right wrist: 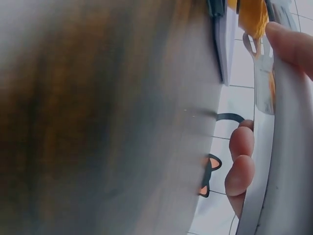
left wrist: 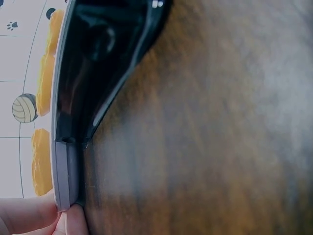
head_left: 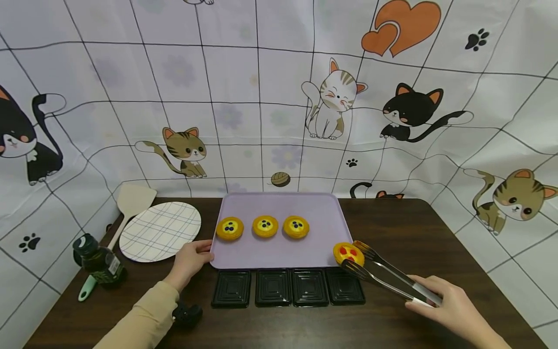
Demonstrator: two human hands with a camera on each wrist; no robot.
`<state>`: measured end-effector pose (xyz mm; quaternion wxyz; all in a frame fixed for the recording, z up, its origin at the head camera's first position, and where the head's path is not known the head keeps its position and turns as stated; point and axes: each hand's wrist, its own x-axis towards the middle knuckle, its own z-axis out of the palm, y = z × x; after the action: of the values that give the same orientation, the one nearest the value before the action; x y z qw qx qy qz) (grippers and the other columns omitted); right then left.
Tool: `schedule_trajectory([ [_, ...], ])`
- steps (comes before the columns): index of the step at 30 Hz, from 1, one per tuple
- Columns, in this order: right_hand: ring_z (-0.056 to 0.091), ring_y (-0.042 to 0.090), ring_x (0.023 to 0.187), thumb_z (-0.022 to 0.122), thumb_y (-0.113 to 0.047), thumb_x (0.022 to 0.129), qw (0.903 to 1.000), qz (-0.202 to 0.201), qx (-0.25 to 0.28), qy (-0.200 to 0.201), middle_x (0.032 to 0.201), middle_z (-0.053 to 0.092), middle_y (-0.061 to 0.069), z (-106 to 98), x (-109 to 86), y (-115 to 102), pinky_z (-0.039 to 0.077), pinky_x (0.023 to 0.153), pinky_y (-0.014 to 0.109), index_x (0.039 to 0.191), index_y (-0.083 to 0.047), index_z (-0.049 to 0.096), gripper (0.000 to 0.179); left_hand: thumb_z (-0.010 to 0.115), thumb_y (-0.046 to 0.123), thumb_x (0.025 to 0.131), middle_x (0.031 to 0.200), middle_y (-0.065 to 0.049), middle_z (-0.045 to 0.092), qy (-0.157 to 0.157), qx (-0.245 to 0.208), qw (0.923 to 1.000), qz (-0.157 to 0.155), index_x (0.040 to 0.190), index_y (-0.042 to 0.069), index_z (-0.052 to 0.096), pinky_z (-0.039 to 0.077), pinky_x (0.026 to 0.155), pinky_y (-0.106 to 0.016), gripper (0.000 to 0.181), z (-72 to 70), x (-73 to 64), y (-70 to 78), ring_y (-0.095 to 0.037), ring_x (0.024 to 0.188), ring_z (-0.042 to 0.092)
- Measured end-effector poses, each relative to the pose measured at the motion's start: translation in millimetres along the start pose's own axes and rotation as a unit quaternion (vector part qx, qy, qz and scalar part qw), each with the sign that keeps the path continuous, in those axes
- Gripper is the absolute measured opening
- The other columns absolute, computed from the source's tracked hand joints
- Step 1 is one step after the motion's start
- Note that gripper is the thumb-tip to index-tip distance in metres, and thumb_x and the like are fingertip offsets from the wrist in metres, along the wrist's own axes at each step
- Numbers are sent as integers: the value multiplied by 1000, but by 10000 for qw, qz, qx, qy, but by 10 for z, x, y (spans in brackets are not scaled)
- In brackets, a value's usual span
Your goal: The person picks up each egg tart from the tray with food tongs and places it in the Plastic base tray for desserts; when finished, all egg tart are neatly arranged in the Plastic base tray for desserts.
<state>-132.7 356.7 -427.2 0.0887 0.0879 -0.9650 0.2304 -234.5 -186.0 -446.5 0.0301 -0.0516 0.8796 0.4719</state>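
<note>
My left hand (head_left: 190, 261) pinches the left edge of a lilac tray (head_left: 279, 254); in the left wrist view the thumb (left wrist: 29, 213) lies on one side of its rim and a finger on the other. Three tarts stand in a row on the tray, among them a yellow tart with dark berries (head_left: 265, 226). In my right hand (head_left: 449, 303) are metal tongs (head_left: 392, 286). Between the tong tips is a tart with red pieces (head_left: 348, 253), over the tray's front right corner. Whether it touches the tray, I cannot tell.
Several black square containers (head_left: 273, 288) stand in a row before the tray. To the left are a checked plate (head_left: 160, 230), a spatula (head_left: 135, 198) with a green handle and a dark green jar (head_left: 101, 261). A cat-patterned sheet (head_left: 279, 121) hangs behind the brown table (head_left: 392, 223).
</note>
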Motion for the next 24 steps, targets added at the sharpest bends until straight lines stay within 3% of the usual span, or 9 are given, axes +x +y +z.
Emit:
schedule_trajectory([
  [6,40,-2,59,82,-35,70,9999,-129,88,-10,79,53,-9,26,-110,-4,34,51,20,117,-12,67,54,60,1,88,120,-28,59,-18,-19,10000,-27,128,-12,52,51,88,-44,43,1,11,-17,-38,109,58],
  [11,43,-4,62,82,-32,70,9994,-293,195,-6,86,57,-9,47,-206,6,37,52,20,117,-12,67,53,60,1,88,120,-28,60,-11,19,10000,-57,128,-12,52,51,88,-44,43,3,-1,-24,-38,108,59],
  [24,42,-6,64,80,-35,73,9985,-234,123,-483,90,58,-6,65,-303,52,37,52,19,119,-12,64,54,61,1,88,120,-28,60,-50,-12,10000,-75,128,-11,52,51,88,-44,42,-5,-6,-5,-37,108,59],
])
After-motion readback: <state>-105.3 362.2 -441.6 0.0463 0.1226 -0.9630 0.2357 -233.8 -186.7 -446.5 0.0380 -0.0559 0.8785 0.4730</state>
